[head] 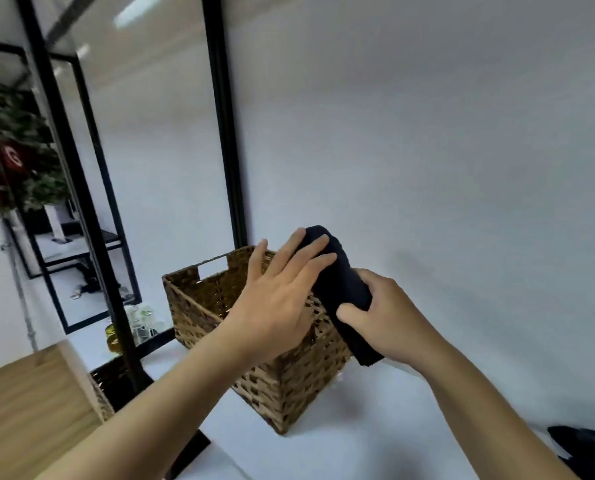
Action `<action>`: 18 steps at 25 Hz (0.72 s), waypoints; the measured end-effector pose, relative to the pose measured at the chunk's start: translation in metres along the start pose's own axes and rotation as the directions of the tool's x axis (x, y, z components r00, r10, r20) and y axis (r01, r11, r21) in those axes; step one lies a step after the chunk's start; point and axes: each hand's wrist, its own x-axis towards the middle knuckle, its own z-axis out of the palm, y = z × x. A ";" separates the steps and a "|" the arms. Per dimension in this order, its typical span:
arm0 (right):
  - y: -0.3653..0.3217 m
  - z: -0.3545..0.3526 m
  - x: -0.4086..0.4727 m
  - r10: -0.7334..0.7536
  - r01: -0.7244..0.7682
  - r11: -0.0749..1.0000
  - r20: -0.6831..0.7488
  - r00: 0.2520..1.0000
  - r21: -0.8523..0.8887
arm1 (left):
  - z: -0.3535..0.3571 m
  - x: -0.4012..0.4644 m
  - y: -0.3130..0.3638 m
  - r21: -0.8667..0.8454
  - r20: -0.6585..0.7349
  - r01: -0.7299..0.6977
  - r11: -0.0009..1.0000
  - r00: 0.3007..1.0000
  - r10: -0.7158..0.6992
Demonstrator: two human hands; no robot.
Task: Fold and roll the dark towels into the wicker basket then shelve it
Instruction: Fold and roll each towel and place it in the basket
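Observation:
A square wicker basket [202,299] with a handle slot stands on the white table [375,427]. Above its right rim hangs a rolled dark towel [344,285], tilted with its upper end toward the wall. My right hand [382,317] grips the roll near its lower half, thumb across the front. My left hand [282,292] is flat with straight fingers, its fingertips resting against the roll's upper end, palm over the basket opening. More dark cloth [587,448] lies at the lower right corner of the table.
A black metal frame [226,133] rises behind the basket against the white wall. A lower shelf at left holds glass jars [140,323]. A wooden surface [29,410] lies at the lower left. Plants [19,157] stand far left.

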 end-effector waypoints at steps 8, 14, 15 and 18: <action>-0.009 0.068 0.140 -0.083 0.129 0.863 0.116 0.990 -0.488 | 0.058 0.052 -0.196 -0.122 0.269 0.056 0.991 0.963 -0.022; 0.040 0.131 0.259 0.365 -0.136 0.685 0.176 0.914 -0.715 | 0.164 0.083 -0.281 -0.161 0.710 0.193 0.968 0.704 -0.022; 0.052 0.140 0.272 0.462 -0.191 0.673 0.204 0.863 -0.715 | 0.178 0.090 -0.283 -0.130 0.797 0.174 0.976 0.604 -0.001; 0.091 0.173 0.300 0.682 -0.408 0.652 0.258 0.684 -0.639 | 0.222 0.109 -0.290 -0.039 0.956 0.131 0.991 0.292 -0.001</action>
